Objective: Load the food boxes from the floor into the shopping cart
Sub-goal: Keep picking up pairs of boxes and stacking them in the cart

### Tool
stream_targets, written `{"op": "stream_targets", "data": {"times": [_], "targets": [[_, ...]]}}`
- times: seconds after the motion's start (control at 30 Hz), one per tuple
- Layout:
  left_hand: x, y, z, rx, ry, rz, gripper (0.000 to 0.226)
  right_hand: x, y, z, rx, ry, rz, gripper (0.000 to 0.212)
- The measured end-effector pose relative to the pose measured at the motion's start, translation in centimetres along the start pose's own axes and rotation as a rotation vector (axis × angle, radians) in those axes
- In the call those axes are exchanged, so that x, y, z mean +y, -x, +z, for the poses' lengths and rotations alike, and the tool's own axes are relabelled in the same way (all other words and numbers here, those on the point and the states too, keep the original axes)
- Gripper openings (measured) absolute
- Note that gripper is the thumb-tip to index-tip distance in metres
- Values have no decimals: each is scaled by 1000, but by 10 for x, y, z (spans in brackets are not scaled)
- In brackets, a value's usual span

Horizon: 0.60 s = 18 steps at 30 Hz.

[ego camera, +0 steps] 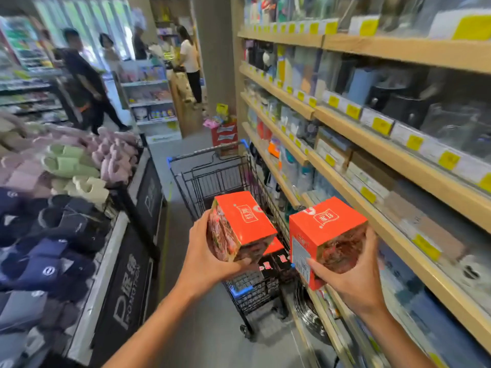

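2 orange-red food boxes up in the air, 1 per hand, both held over the black wire shopping cart [212, 176] in the aisle.

Left hand [204, 258]: cups the left box [243, 225] from below and from its left side. Palm against the printed end face, thumb up along the near left edge, fingers [239, 262] curled under the bottom edge. Box tilted, orange top face slanting up and away from the fingers. Grip closed round it.

Right hand [356, 277]: grips the right box [325, 235] from below and right. Thumb [317, 266] pressed on the near face beside the white label, the other fingers wrapped up the right-hand picture face. Box sits above the palm, orange top face well clear of the fingertips, tilted slightly toward the left.

Boxes apart from each other, gap between them over the cart's right rim.

Below and between the 2 hands, inside the cart basket: more packs [276, 257], 1 with an orange top and dark ones with small red labels, lying under the left box's far corner.

Right of the right hand: wooden shelves [353, 128] with yellow price tags. Left of the left hand: a display bin of slippers [66, 181], pink, green, cream and navy. Beyond the cart, people standing near a counter, blurred.
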State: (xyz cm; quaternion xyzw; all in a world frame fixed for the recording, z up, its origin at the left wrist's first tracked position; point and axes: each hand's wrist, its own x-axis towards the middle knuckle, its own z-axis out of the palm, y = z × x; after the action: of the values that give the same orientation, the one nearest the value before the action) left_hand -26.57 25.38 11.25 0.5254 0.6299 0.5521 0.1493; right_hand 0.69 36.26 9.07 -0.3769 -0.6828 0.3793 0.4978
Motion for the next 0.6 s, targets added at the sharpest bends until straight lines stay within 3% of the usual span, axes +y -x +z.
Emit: {"op": "stream_targets", "data": {"times": [0.3, 0.6], "targets": [[-71, -23, -23, 115, -67, -151, 108, 42, -67, 65, -171, -101, 27, 138], [-178, -127, -20, 96, -5, -265, 115, 104, -158, 142, -248, -25, 100, 136]]}}
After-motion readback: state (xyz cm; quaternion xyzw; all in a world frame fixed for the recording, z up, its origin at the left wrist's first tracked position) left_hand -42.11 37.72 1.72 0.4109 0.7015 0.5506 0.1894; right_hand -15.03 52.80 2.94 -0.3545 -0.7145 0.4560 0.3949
